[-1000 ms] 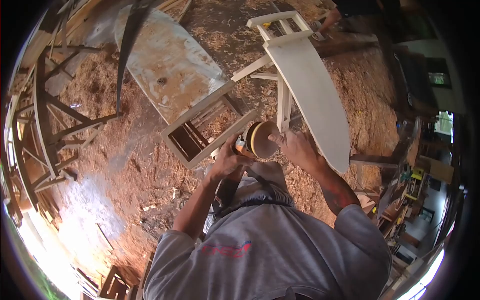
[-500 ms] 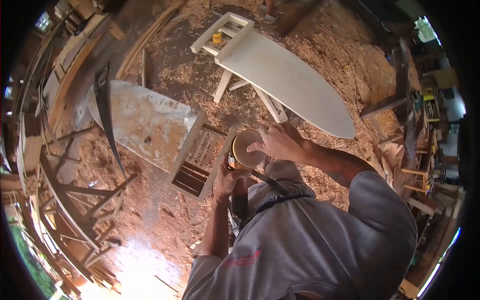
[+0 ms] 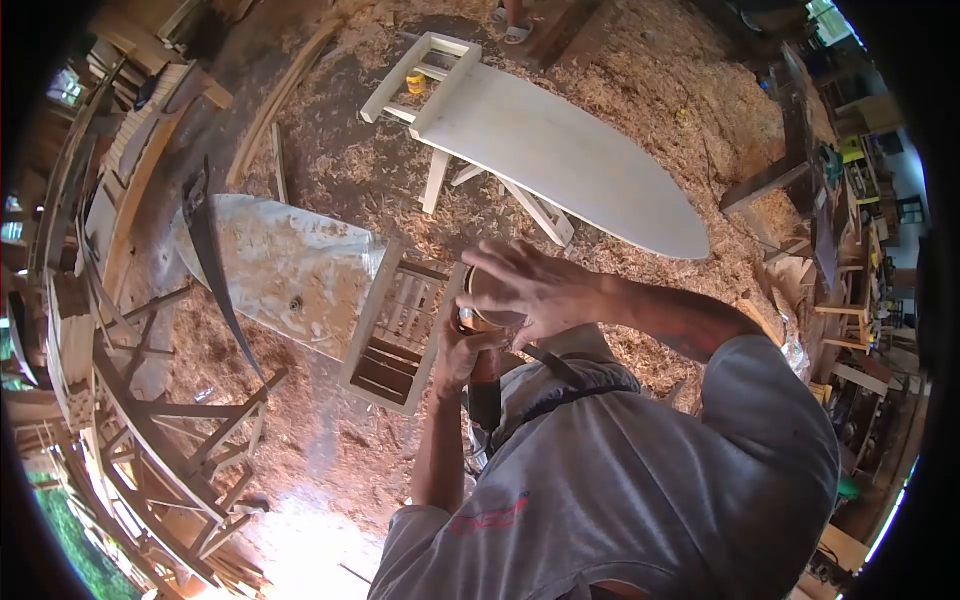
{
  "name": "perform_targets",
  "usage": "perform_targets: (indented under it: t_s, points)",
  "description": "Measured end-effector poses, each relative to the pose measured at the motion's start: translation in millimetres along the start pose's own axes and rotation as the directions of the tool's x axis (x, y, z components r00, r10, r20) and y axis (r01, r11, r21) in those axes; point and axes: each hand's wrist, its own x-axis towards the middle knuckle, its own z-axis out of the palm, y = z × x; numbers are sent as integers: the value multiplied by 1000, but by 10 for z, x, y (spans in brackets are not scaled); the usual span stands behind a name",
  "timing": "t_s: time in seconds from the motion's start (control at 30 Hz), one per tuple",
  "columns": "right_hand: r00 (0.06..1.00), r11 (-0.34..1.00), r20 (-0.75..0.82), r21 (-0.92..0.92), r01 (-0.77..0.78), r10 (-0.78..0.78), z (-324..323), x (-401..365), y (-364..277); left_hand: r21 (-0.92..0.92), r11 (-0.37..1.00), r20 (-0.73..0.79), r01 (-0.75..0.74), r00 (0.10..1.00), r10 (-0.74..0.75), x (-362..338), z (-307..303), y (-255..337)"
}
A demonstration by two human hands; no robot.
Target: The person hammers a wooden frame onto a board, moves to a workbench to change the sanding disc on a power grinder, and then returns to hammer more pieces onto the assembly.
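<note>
A handheld power sander with a dark body and a round tan sanding disc is held upright in front of my waist. My left hand is wrapped round its body just below the disc. Over the disc lies my right hand, its fingers spanning the face and edge and its thumb at the lower rim. Much of the disc is hidden under these fingers. Just left of the sander is the wooden end frame of a low stand, bearing a worn, stained board.
A pale board with a rounded end rests on a trestle ahead, with a yellow container on its frame. Wood shavings cover the floor. A dark handsaw leans at the left. Timber racks stand left; a person's foot shows ahead.
My right hand has shifted left over the disc, its fingers now covering more of the face. The left hand keeps its hold on the sander. The view has shifted slightly.
</note>
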Motion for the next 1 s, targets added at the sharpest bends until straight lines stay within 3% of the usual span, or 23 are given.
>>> perform_targets:
  t_s: [0.03,0.07,0.1,0.17,0.3,0.33,0.47,0.6,0.7,0.83,0.87,0.9,0.97,1.0]
  points:
    - [988,991,91,-19,130,-128,-2,11,12,5,1000,5,3,1000,-3,-7,18,17]
    - [969,976,-121,-41,213,-216,259,7,150,34,999,13,4,1000,-4,-15,38,34]
    - [969,977,-121,-43,211,-214,358,-10,231,59,998,17,3,1000,-4,-16,56,36]
    - [920,963,-297,5,268,-254,472,-54,341,63,998,1,-1,1000,1,3,128,-7]
    - [886,997,-457,-22,75,-77,518,32,217,60,996,-65,-68,995,72,27,191,67]
    - [902,994,-431,93,57,-12,484,25,183,94,995,-72,-43,996,50,43,147,50]
    - [880,991,-457,52,-122,133,555,119,122,108,986,-49,-129,990,135,166,104,64]
    - [862,974,-459,44,-222,217,397,195,206,194,974,-39,-119,991,129,307,207,248]
    - [798,989,-587,35,-143,136,188,216,209,214,971,-55,-107,991,122,335,272,334]
    - [867,981,-460,83,-175,194,156,179,172,151,967,-73,-205,973,218,319,276,182]
    - [885,979,-420,94,-180,203,151,163,145,108,981,-64,-161,984,168,245,291,223]
    - [868,900,-285,287,-328,407,85,168,10,110,979,-90,-173,979,183,202,277,201]
    - [630,613,-238,625,-483,739,240,288,-199,373,892,-215,-257,911,352,164,270,79]
    - [545,480,-155,701,-527,824,340,378,-255,494,825,-237,-274,871,431,159,251,57]
